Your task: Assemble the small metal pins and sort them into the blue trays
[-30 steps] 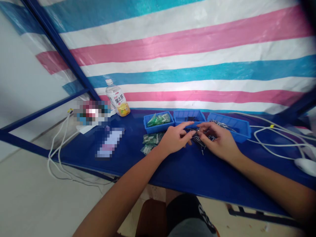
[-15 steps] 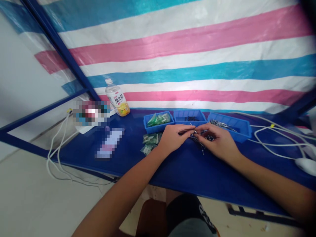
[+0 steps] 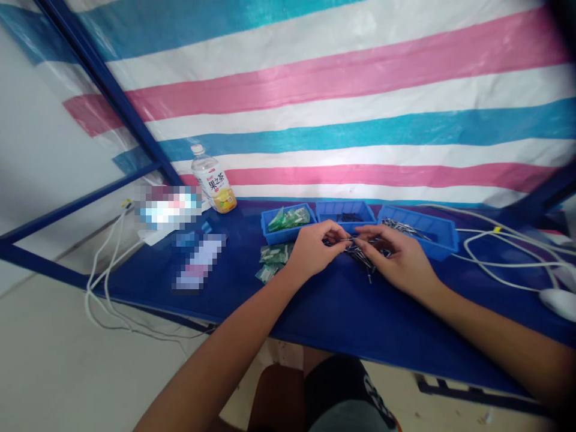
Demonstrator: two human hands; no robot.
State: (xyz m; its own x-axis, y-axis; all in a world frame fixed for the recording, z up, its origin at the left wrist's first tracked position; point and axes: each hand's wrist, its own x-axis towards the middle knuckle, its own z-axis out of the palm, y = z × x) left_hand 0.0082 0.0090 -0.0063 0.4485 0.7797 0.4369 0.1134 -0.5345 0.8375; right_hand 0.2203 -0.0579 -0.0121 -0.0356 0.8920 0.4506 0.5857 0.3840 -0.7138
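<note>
My left hand (image 3: 312, 252) and my right hand (image 3: 396, 261) meet low over the blue table top (image 3: 360, 318). Between their fingertips runs a thin metal pin (image 3: 347, 239), held by both hands. Under and just beyond them lies a loose heap of similar metal pins (image 3: 362, 258). A small bundle of green-and-clear packets (image 3: 272, 264) lies next to my left hand. The nearest blue plastic bins stand just beyond my fingers.
Three blue bins hold green packets (image 3: 288, 219), small dark parts (image 3: 345, 217) and metal pins (image 3: 418, 231). A juice-tea bottle (image 3: 211, 180) and pixelated items (image 3: 200, 261) stand left. White cables (image 3: 504, 258) and a white mouse (image 3: 558, 303) lie right.
My fingers have closed in from the spread pose of a second ago, and both hands now pinch the thin pin. The left hand has drawn slightly back toward me.
</note>
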